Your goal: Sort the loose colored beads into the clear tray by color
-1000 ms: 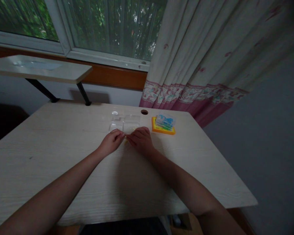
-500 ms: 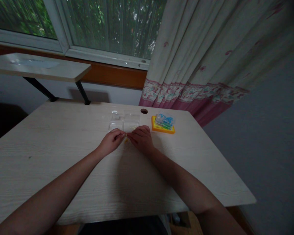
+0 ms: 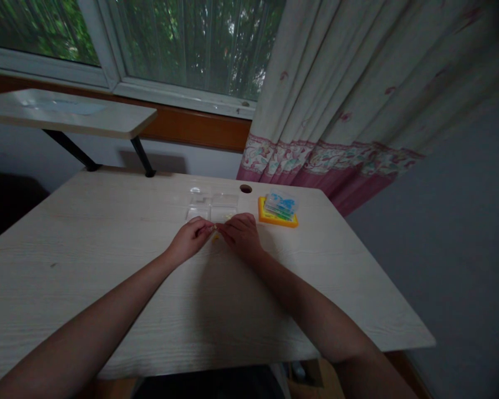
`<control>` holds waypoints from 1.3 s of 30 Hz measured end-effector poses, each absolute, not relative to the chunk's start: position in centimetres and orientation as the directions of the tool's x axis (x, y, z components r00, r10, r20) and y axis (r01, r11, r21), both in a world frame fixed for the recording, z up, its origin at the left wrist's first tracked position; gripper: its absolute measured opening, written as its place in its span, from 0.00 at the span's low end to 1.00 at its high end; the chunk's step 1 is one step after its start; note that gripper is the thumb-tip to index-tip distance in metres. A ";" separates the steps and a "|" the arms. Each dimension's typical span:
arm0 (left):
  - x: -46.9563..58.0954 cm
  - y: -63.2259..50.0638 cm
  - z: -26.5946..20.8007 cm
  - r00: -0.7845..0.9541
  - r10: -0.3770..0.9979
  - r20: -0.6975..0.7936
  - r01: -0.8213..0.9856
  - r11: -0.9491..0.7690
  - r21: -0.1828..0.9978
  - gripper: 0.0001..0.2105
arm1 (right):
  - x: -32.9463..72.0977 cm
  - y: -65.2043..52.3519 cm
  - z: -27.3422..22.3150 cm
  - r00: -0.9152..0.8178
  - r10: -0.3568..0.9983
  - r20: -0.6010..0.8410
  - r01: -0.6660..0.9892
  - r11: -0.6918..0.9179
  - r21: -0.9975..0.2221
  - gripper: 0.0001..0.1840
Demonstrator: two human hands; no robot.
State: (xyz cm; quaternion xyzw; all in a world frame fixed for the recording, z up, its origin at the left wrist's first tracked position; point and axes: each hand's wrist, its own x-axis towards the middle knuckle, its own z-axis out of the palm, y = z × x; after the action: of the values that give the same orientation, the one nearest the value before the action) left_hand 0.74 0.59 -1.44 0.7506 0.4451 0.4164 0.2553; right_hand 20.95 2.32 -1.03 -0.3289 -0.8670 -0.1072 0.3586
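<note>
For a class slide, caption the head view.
Left hand and right hand meet at a tiny piece by a clear case.

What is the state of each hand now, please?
Left hand: closed, pinching a tiny pale yellowish piece.
Right hand: at that same piece; whether it grips cannot be told.

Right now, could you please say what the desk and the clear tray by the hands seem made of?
The clear tray is probably glossy plastic: transparent, with bright glints. The desk looks matte, perhaps wood or printed laminate, given its grain lines.
</note>
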 end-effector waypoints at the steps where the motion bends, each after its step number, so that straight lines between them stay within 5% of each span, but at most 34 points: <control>1: 0.7 0.6 -1.5 0.257 0.880 0.400 0.455 -0.475 0.753 0.12 | 21.0 2.4 -1.1 -0.527 0.490 0.694 0.644 0.763 -0.049 0.09; 14: 0.5 0.6 -1.7 0.300 0.866 0.399 0.479 -0.499 0.722 0.12 | 21.0 2.4 -1.2 -0.531 0.504 0.681 0.617 0.781 -0.097 0.08; 21: 0.5 0.4 -1.4 0.308 0.871 0.382 0.499 -0.490 0.715 0.12 | 21.9 3.8 -0.9 -0.266 0.730 0.630 0.749 0.568 -0.342 0.09; 25: 0.6 0.3 -1.1 0.300 0.873 0.384 0.503 -0.487 0.714 0.12 | 22.1 3.9 -0.6 -0.119 0.750 0.650 0.772 0.482 -0.415 0.09; 33: 0.7 0.1 -1.3 0.327 0.867 0.375 0.540 -0.497 0.679 0.12 | 21.8 4.1 -0.8 -0.129 0.792 0.597 0.821 0.424 -0.384 0.10; 39: 0.9 -0.2 -1.3 0.448 0.809 0.381 0.624 -0.588 0.515 0.18 | 21.7 4.2 -0.8 -0.155 0.805 0.573 0.825 0.425 -0.372 0.11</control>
State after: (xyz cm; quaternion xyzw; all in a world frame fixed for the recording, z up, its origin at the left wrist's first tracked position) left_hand 0.88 -0.19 -1.29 0.8373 0.4278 0.3048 0.1517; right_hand 21.66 4.20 -0.80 -0.5362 -0.7599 -0.0141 0.3673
